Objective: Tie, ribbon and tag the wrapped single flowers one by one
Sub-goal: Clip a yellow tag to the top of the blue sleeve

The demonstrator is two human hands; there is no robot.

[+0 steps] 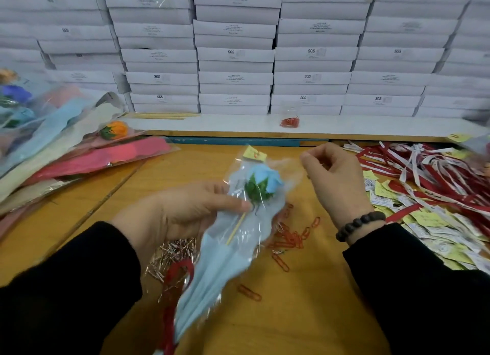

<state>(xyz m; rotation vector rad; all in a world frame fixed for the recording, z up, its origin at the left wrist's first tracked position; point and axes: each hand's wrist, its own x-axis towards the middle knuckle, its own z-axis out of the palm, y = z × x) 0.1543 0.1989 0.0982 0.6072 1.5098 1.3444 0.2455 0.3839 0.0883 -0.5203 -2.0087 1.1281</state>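
Wooden table (313, 315) — wrapped flower (246, 209) in L hand (185, 211)

This looks like a packing or gift-assembly workroom rather than a home. Stacks of identical white cartons (236, 55) printed with small labels fill the whole upper half of the frame like stock. Below them the wooden counter (313, 288) carries supplies in bulk: wrapped flowers (79, 153) piled at left, red and white ribbons (424, 169) and paper tags (429, 222) heaped at right, orange paper clips (291, 238) scattered in the middle.

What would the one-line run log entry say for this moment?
left hand: holds cellophane-wrapped blue flower | yellow paper tag: clipped on top | right hand: raised, fingers curled | red ribbon: at stem
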